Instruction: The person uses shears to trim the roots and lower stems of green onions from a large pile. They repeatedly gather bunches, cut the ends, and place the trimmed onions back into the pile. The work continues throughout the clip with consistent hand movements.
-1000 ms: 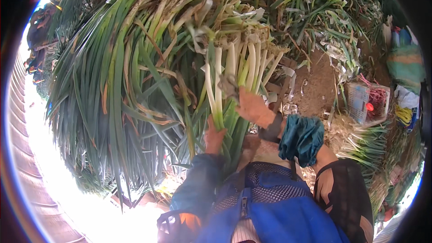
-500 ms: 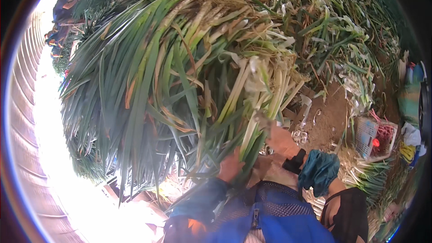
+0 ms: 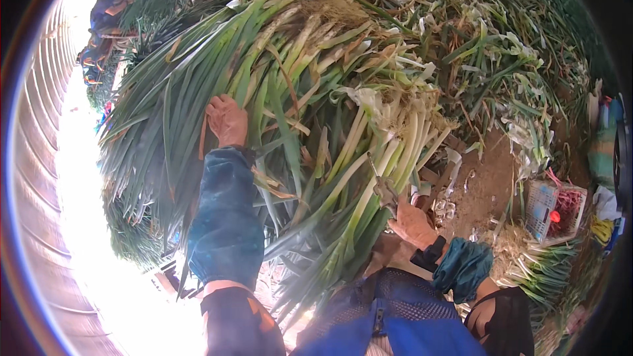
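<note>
My left hand (image 3: 227, 120) reaches up into a large pile of long green onions (image 3: 151, 118), its fingers curled round some leaves on the left side. My right hand (image 3: 412, 225) is at the lower middle, closed on a metal tool (image 3: 384, 191) that looks like scissors, with its thin tip pointing up. Beside that tool lies a bunch of onions with pale stems (image 3: 412, 142), roots at the upper right and leaves trailing to the lower left.
Leaf scraps (image 3: 501, 59) cover the upper right over brown soil (image 3: 481, 191). At the right stand a plastic crate (image 3: 544, 211) of red strands, green sacks (image 3: 603, 145) and a smaller onion bunch (image 3: 544, 270). Other people (image 3: 109, 6) are at the upper left, by a ribbed wall (image 3: 46, 158).
My left hand has left the pale-stemmed bunch and moved up and left into the leaves of the pile. That bunch now lies more slanted. My right hand has shifted down and right with the tool.
</note>
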Demonstrator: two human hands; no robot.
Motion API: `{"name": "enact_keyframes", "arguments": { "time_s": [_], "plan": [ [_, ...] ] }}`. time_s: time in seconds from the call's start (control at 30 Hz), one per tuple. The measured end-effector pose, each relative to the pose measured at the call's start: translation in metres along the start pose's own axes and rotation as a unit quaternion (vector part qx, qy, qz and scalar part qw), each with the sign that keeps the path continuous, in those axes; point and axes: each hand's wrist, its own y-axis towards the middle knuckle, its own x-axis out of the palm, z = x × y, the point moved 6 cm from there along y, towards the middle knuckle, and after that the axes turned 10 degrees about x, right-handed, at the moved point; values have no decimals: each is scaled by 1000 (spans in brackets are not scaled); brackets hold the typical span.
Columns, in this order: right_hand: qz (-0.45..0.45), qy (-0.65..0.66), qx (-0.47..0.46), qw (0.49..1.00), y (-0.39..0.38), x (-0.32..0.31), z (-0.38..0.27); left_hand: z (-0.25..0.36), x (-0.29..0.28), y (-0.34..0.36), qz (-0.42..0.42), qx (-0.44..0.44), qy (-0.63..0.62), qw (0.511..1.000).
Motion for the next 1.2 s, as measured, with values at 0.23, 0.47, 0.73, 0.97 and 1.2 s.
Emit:
{"name": "enact_keyframes", "arguments": {
  "time_s": [0.23,0.47,0.73,0.97,1.2],
  "plan": [
    [-5,23,-30,999,-14,6,8,-7,1,-2,-15,40,-62,997],
    [6,65,-46,997,-13,-2,1,63,15,-95,-11,95,-105,990],
    [-54,68,25,996,-40,-11,3,180,70,-234,-191,119,-285,932],
    [-78,82,30,993,-45,-12,-6,188,61,-166,-124,103,-442,882],
    [-93,82,52,991,-38,-8,4,206,57,-116,186,137,-455,860]
  ]
}}
